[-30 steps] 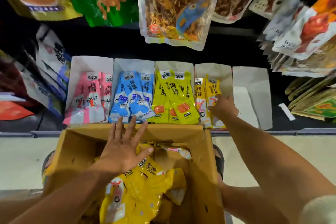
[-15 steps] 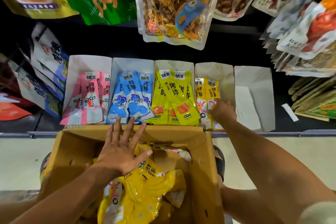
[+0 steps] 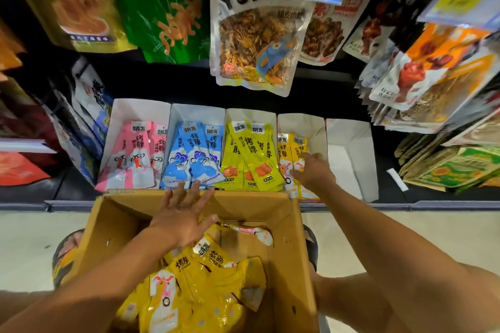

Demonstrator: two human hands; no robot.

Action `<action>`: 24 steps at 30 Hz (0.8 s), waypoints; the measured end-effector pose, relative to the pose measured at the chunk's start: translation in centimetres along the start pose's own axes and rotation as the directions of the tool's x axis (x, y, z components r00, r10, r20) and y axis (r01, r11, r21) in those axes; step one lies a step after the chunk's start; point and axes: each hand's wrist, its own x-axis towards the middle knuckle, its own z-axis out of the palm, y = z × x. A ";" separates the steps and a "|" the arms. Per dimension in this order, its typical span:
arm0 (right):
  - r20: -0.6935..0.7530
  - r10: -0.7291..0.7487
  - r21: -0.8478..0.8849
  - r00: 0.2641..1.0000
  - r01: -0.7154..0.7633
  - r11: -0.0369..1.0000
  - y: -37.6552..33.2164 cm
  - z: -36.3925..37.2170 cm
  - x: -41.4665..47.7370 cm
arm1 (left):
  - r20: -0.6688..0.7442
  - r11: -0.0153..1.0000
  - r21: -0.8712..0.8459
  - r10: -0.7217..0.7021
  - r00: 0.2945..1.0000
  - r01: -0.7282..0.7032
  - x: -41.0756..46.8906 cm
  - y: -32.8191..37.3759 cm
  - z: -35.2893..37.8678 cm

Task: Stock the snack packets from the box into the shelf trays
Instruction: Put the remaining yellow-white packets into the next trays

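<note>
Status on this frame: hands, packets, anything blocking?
Left hand open, spread over the box. Right hand on orange-yellow packets in the fourth tray, grip unclear. Nothing blocking that tray.

Both bare forearms stretch forward. The left hand (image 3: 184,213) hovers palm down, fingers spread wide. The right hand (image 3: 313,170) reaches farther ahead, fingers bent leftward.

Pink packets (image 3: 135,154), blue packets (image 3: 193,154), yellow packets (image 3: 250,155), brown cardboard box (image 3: 293,246).
</note>
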 end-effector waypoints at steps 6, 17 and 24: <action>-0.130 -0.241 -0.156 0.962 0.220 0.963 -3.5 -3.1 -6.2 | -0.184 0.996 0.079 0.042 0.982 -0.028 -2.7 -0.2 -0.8; -0.095 -0.504 -0.392 0.859 0.433 0.812 -10.5 -2.2 -16.0 | -0.482 0.978 0.207 0.070 0.874 0.036 -12.0 -3.5 2.0; 0.073 -0.534 -0.336 0.843 0.525 0.782 -14.9 4.0 -19.6 | -0.381 0.980 0.167 -0.037 0.924 0.108 -19.0 -7.3 10.9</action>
